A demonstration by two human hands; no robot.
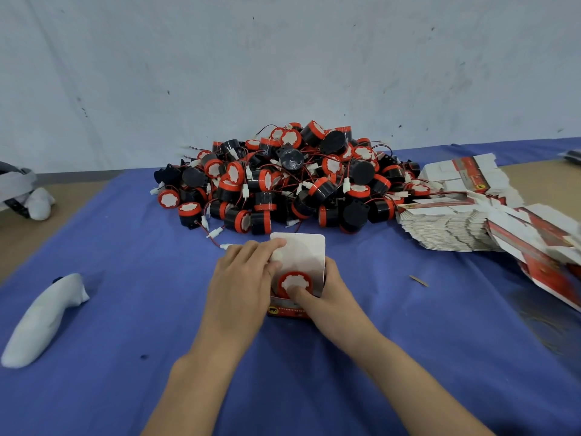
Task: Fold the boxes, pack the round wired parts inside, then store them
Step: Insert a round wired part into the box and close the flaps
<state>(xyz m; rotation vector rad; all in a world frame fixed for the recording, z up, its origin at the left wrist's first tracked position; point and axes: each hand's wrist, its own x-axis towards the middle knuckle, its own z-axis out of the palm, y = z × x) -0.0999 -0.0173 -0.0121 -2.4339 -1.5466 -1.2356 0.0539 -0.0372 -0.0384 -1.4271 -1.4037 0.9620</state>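
gripping box (302,248) with left hand (242,278) — right hand (328,294) presses round part (295,281) in.

Box (287,310) front — white print on red band, too blurred to read; black emblem on yellow disc beside.

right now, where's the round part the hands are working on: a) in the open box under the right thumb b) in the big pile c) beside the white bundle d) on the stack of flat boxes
A: the round part sits in the open box, the right hand pressing its thumb on the white face and the left hand gripping the box's left side.
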